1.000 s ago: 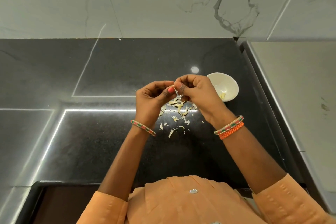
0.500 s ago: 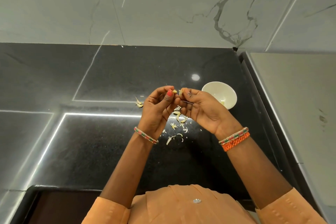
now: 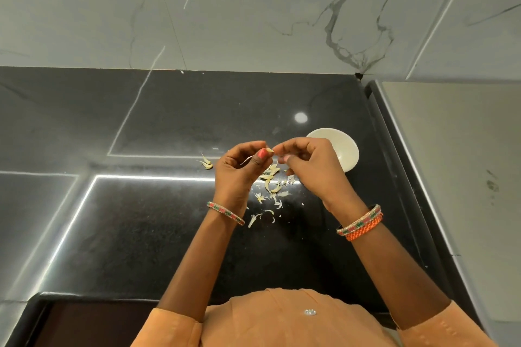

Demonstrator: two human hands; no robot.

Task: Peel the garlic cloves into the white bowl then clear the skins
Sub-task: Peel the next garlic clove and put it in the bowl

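Observation:
My left hand [image 3: 239, 175] and my right hand [image 3: 308, 166] are raised together above the black counter [image 3: 141, 234]. Between their fingertips they pinch a small pale garlic clove [image 3: 270, 150]. A thin strip of skin [image 3: 247, 160] hangs from the left fingers. Below the hands, loose garlic skins [image 3: 270, 189] lie scattered on the counter. The white bowl [image 3: 342, 149] stands just right of my right hand, partly hidden by it; its contents do not show.
One stray bit of garlic or skin [image 3: 207, 163] lies left of my hands. A grey marble wall [image 3: 253, 8] rises behind the counter. A raised pale surface [image 3: 451, 163] borders the counter on the right. The counter's front edge [image 3: 98, 294] runs near my body.
Both hands stay together on the clove, their fingers shifting, and a strip of skin has come away at the left fingers. My head tilted, so the stray piece on the left now shows.

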